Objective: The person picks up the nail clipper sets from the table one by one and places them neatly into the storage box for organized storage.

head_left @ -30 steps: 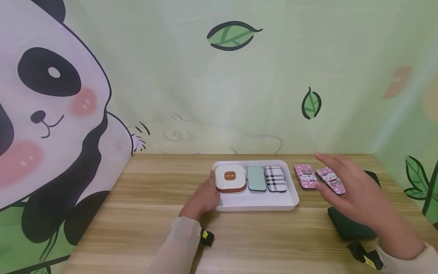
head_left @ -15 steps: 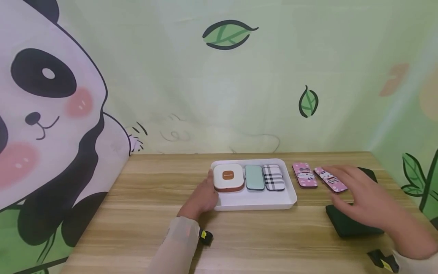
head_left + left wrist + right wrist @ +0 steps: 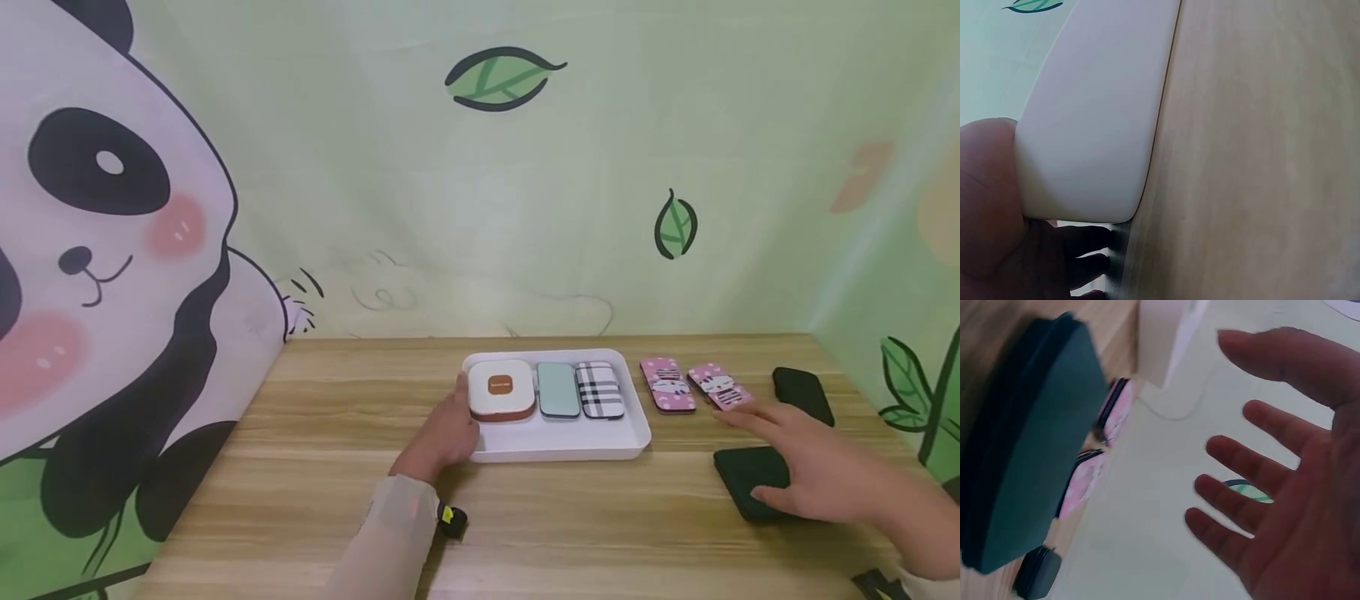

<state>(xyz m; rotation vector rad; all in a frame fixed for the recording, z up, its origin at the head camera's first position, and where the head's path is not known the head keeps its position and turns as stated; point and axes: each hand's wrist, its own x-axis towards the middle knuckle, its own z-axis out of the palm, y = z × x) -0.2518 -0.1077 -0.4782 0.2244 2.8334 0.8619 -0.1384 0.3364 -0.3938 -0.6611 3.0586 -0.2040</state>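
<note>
At the left end of a white tray [image 3: 562, 442], my left hand [image 3: 442, 429] grips the wall. In the left wrist view the hand [image 3: 997, 212] is around the tray's end [image 3: 1097, 125], with some fingers below it near the tabletop. Inside the tray sit a white square case with a brown label [image 3: 501, 404], a pale green case [image 3: 558, 392] and a plaid case [image 3: 600, 390]. My right hand [image 3: 825, 467] hovers, fingers spread and holding nothing, over a dark green case [image 3: 742, 479]; the right wrist view shows that case [image 3: 1035, 444] apart from the hand [image 3: 1291, 469].
Right of the tray lie two pink cat-print cases, one upright to the view [image 3: 667, 385] and one slanted [image 3: 712, 385]. A small black case [image 3: 802, 393] lies farther right. Behind the wooden table [image 3: 337, 400] hangs a printed cloth [image 3: 360, 167].
My right hand has moved right and toward me, from beside the pink cases to over the dark green case, uncovering the black case. My left hand stays at the tray.
</note>
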